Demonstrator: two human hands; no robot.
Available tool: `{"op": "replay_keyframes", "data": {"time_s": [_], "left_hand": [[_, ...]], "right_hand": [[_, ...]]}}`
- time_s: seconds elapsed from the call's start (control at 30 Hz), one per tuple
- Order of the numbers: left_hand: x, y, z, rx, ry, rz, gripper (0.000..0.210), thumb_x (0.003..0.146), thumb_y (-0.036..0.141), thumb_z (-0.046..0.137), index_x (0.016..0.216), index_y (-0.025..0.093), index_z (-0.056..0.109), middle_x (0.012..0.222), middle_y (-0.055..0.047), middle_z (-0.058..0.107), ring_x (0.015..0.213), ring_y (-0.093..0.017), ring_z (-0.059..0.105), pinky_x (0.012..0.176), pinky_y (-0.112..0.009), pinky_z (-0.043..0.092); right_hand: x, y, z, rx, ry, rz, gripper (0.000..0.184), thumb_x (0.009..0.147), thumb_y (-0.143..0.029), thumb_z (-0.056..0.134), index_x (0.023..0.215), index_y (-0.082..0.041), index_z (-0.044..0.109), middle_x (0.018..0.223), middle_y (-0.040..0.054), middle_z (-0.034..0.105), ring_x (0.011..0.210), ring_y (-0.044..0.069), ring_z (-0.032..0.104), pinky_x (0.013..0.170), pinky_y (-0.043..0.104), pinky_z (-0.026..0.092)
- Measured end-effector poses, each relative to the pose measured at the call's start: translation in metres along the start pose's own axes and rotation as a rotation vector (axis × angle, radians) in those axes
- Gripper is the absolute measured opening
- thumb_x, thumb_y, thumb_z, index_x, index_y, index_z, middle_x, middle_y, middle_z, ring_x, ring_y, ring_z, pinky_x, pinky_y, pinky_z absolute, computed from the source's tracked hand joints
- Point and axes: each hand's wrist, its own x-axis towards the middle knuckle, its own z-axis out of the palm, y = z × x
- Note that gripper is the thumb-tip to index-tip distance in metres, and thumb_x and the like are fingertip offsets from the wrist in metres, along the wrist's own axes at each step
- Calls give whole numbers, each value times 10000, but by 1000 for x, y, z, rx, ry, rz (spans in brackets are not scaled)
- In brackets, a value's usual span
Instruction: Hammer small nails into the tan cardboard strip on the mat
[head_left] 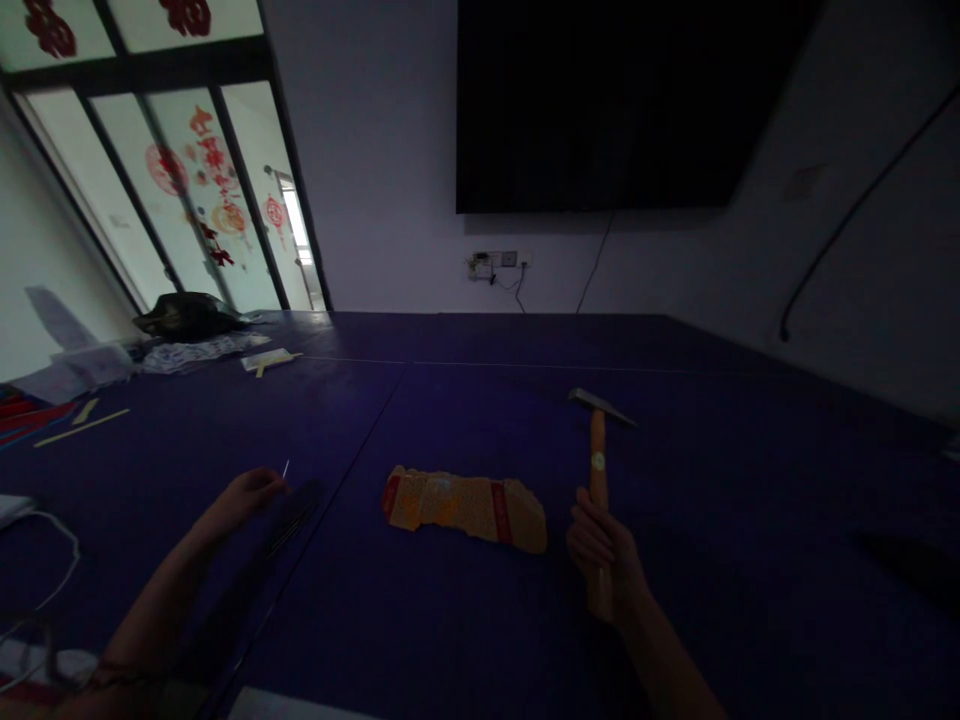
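My right hand (pixel 604 545) is wrapped round the wooden handle of a hammer (pixel 598 440), held upright with its metal head at the top. On the left, my left hand (pixel 251 492) pinches a thin, shiny nail (pixel 286 468) that points up from the fingertips. Just right of that hand, several thin nails (pixel 292 528) lie in shadow on the table, hard to make out. Between my hands lies a torn strip of brown cardboard (pixel 465 508) with red bands and yellowish tape, flat on the dark blue table (pixel 450 620). Neither hand touches it.
A seam crosses the table left of the cardboard. At far left are red strips (pixel 34 420), a pale stick (pixel 82 428), a white cable (pixel 64 530) and a dark bag (pixel 191 315). A white packet (pixel 268 360) lies nearby. A large screen (pixel 600 110) hangs on the back wall.
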Motion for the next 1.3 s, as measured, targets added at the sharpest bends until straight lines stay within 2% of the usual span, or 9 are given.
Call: {"op": "replay_keyframes", "data": {"time_s": [0.07,0.13,0.23,0.3,0.4,0.53,0.7,0.9,1.3], "left_hand": [[-2,21,13,-257,0,105,387,601,532,549,677,159,480,607,8,551,475,-67,401,463,-191,346],[-2,46,38,-409,-56,196,364,614,476,572,765,160,472,660,-3,577,493,-68,430,485,-198,369],[4,81,91,-523,-304,299,377,656,417,557,914,149,495,736,-29,617,505,-76,484,514,-216,404],[10,100,129,-526,-412,339,296,668,396,548,814,139,528,777,-52,638,467,-58,471,495,-207,395],[18,119,177,-538,-516,383,236,667,358,565,707,126,560,667,-42,631,484,-75,512,527,-213,419],[19,126,215,-530,-553,394,220,680,336,568,680,117,582,636,-42,628,579,-111,578,595,-227,456],[16,117,231,-465,-562,394,275,720,352,521,701,99,628,591,-35,621,543,-109,565,566,-222,456],[15,114,230,-326,-531,415,321,685,340,594,890,107,674,594,-20,633,499,-103,536,526,-212,429],[11,122,231,-167,-516,447,232,683,234,602,867,123,690,694,-37,687,590,-118,592,565,-205,440]], "right_hand": [[0,1,2,-6,4,13,149,762,-192,579,657,-212,474,371,-148,237,282,17,11,248,57,179],[-1,4,3,-27,10,18,161,770,-194,572,647,-208,468,376,-144,244,283,15,29,257,60,196],[1,7,1,-65,-14,37,185,778,-210,569,631,-203,458,387,-140,249,299,16,25,265,70,221],[5,8,-5,-87,-70,61,197,755,-229,601,628,-205,452,382,-145,233,296,15,14,253,75,210],[11,9,-15,-115,-116,87,189,718,-252,643,661,-217,466,366,-156,205,271,13,8,225,82,172],[17,9,-23,-158,-129,125,203,707,-266,650,655,-219,459,340,-163,188,246,17,1,203,98,149],[13,14,-26,-192,-89,129,208,736,-292,621,661,-216,443,357,-154,266,270,15,-4,222,98,187],[9,21,-27,-210,-57,151,255,762,-325,584,631,-223,390,332,-143,276,260,29,35,223,114,204],[9,22,-21,-208,-95,199,289,737,-309,615,641,-222,357,350,-154,287,247,12,29,217,107,170]]}}
